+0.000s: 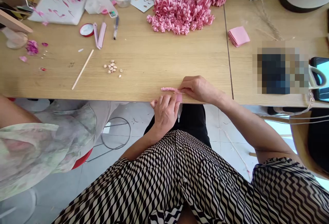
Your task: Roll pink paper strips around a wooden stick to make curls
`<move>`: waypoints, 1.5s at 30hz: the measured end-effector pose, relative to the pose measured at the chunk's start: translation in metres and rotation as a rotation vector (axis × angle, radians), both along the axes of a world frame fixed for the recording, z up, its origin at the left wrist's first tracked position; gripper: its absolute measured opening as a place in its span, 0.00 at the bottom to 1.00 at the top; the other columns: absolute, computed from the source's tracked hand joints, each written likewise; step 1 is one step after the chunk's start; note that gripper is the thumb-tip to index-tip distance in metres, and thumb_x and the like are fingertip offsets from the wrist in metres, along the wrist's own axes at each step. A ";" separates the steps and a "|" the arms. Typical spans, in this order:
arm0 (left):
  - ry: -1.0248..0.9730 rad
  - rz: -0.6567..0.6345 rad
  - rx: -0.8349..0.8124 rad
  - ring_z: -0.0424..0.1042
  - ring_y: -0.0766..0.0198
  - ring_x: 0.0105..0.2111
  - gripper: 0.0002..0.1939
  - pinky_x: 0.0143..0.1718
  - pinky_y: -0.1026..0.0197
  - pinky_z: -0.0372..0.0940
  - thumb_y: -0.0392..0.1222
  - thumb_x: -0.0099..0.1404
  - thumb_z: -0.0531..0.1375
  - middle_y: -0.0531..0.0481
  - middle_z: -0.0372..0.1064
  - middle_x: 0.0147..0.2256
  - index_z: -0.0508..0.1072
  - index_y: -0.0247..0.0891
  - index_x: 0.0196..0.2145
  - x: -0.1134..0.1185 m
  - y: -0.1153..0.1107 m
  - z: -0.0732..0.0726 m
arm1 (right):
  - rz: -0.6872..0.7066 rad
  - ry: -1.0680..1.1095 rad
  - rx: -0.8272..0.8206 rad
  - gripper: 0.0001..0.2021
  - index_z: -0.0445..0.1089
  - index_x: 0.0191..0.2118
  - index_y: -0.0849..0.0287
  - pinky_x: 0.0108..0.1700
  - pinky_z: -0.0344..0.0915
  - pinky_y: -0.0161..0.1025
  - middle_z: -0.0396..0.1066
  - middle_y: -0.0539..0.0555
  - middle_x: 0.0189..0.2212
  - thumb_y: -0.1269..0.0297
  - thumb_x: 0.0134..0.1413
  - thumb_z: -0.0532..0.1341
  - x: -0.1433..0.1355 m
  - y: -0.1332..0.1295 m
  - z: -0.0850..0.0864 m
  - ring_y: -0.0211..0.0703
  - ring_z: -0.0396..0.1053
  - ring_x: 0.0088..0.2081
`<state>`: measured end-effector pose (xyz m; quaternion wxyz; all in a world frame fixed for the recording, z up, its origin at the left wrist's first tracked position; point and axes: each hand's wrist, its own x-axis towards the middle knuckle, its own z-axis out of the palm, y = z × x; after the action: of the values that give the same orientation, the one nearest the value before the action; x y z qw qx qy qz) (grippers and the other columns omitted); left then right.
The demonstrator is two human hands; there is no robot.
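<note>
Working at front edge of table (144, 56) w/ both hands. Pinning flat pink piece (179, 97) under left hand (164, 110), fingers bent low & close together; pressing only or gripping too, can't tell. Pinching narrow w/ right hand (197, 87), apparently on R end of crimped pink strip (168, 89), lying just beyond left fingertips. Joined to flat piece or separate: can't tell, hidden by fingers.

Main risks, by judgement:
- Slipping off edge into lap, from easing L pressure w/ so little table underneath.
- Tearing or stretching at pinch, from tugging R against a firm L hold; looks thin, prob. delicate.
- Flattening of crimps, from sliding left fingertips fwd onto strip.
- Skewing, from uneven pressure.

Well apart, so low snag risk: pink curl heap (185, 10), pink square stack (239, 36), wooden stick (82, 69), pale nuts or seeds (112, 67).
</note>
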<state>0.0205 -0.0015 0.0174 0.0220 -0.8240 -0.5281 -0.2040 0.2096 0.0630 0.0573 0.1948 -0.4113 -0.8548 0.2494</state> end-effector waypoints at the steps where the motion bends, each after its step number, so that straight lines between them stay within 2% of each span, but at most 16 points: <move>1: 0.002 0.000 0.000 0.63 0.57 0.39 0.22 0.43 0.52 0.49 0.49 0.74 0.46 0.45 0.72 0.39 0.69 0.39 0.56 0.001 0.001 -0.001 | -0.002 0.001 0.002 0.12 0.76 0.39 0.61 0.38 0.59 0.36 0.73 0.56 0.36 0.66 0.62 0.54 0.000 0.002 0.000 0.38 0.67 0.35; 5: 0.013 0.016 -0.017 0.64 0.56 0.39 0.23 0.43 0.51 0.50 0.51 0.74 0.45 0.45 0.72 0.38 0.67 0.40 0.58 0.007 0.005 -0.002 | -0.005 -0.035 0.010 0.13 0.76 0.39 0.60 0.37 0.58 0.36 0.72 0.55 0.36 0.67 0.62 0.54 -0.003 0.009 0.000 0.38 0.67 0.35; 13: 0.052 0.015 -0.092 0.65 0.54 0.39 0.28 0.44 0.49 0.51 0.56 0.73 0.44 0.43 0.72 0.39 0.65 0.37 0.59 0.011 0.004 0.007 | -0.005 0.035 -0.017 0.13 0.77 0.39 0.59 0.39 0.59 0.36 0.74 0.54 0.35 0.66 0.60 0.55 -0.001 0.014 -0.004 0.38 0.67 0.36; 18: 0.028 0.022 -0.105 0.65 0.54 0.41 0.27 0.45 0.49 0.50 0.55 0.73 0.45 0.42 0.71 0.42 0.65 0.36 0.60 0.011 0.003 0.006 | -0.032 0.060 -0.010 0.13 0.77 0.38 0.60 0.39 0.60 0.37 0.74 0.55 0.34 0.67 0.60 0.55 0.000 0.014 -0.006 0.38 0.68 0.36; 22: 0.059 0.027 -0.056 0.65 0.55 0.38 0.28 0.42 0.50 0.49 0.56 0.73 0.45 0.43 0.72 0.39 0.66 0.36 0.59 0.012 0.004 0.003 | -0.051 0.066 0.004 0.12 0.77 0.38 0.60 0.39 0.62 0.36 0.74 0.54 0.34 0.68 0.59 0.56 0.000 0.014 -0.009 0.39 0.69 0.36; 26: 0.048 0.042 -0.033 0.64 0.55 0.40 0.27 0.43 0.51 0.49 0.54 0.73 0.45 0.42 0.72 0.41 0.67 0.36 0.59 0.012 0.004 0.002 | -0.061 0.077 0.017 0.11 0.77 0.37 0.60 0.39 0.62 0.36 0.74 0.55 0.33 0.68 0.59 0.56 0.000 0.015 -0.010 0.39 0.70 0.36; 30: 0.049 0.035 -0.041 0.64 0.56 0.39 0.26 0.43 0.51 0.49 0.54 0.73 0.45 0.43 0.71 0.38 0.68 0.37 0.58 0.011 0.003 0.002 | -0.060 0.085 0.024 0.11 0.77 0.37 0.60 0.39 0.62 0.36 0.75 0.55 0.33 0.67 0.59 0.57 0.000 0.015 -0.010 0.39 0.70 0.36; 38: 0.037 0.046 -0.083 0.64 0.55 0.40 0.27 0.44 0.51 0.50 0.55 0.73 0.43 0.43 0.71 0.39 0.67 0.38 0.59 0.011 0.004 0.001 | -0.071 0.059 0.007 0.11 0.77 0.37 0.60 0.39 0.62 0.36 0.75 0.55 0.34 0.67 0.59 0.56 -0.002 0.015 -0.011 0.40 0.70 0.36; 45: -0.042 0.029 -0.099 0.64 0.53 0.45 0.24 0.46 0.51 0.51 0.52 0.73 0.45 0.41 0.70 0.43 0.68 0.41 0.59 0.008 0.012 0.001 | -0.036 0.084 -0.004 0.12 0.76 0.39 0.60 0.41 0.62 0.37 0.74 0.55 0.34 0.64 0.61 0.55 0.005 0.005 -0.005 0.39 0.68 0.36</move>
<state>0.0289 0.0103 0.0188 -0.0268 -0.8118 -0.5500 -0.1944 0.2142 0.0676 0.0519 0.2338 -0.4161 -0.8379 0.2648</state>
